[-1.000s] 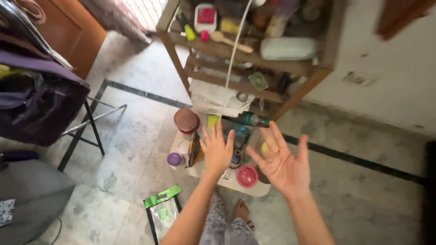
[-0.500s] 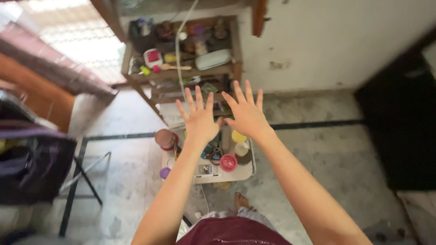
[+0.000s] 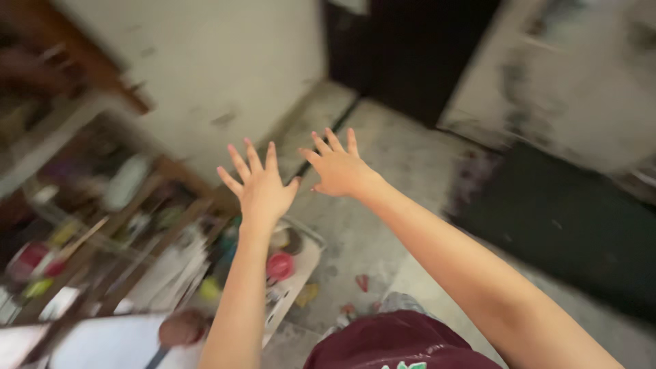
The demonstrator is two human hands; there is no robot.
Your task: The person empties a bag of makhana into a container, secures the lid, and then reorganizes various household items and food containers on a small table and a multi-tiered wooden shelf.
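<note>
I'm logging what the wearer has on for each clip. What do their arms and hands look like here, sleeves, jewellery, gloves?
Both arms are bare from wrist to as far up as the picture shows, with no sleeves visible. The left hand and the right hand wear no gloves, and no rings, watch or bracelets can be seen. Low in the picture shows a maroon garment with a small green mark.
</note>
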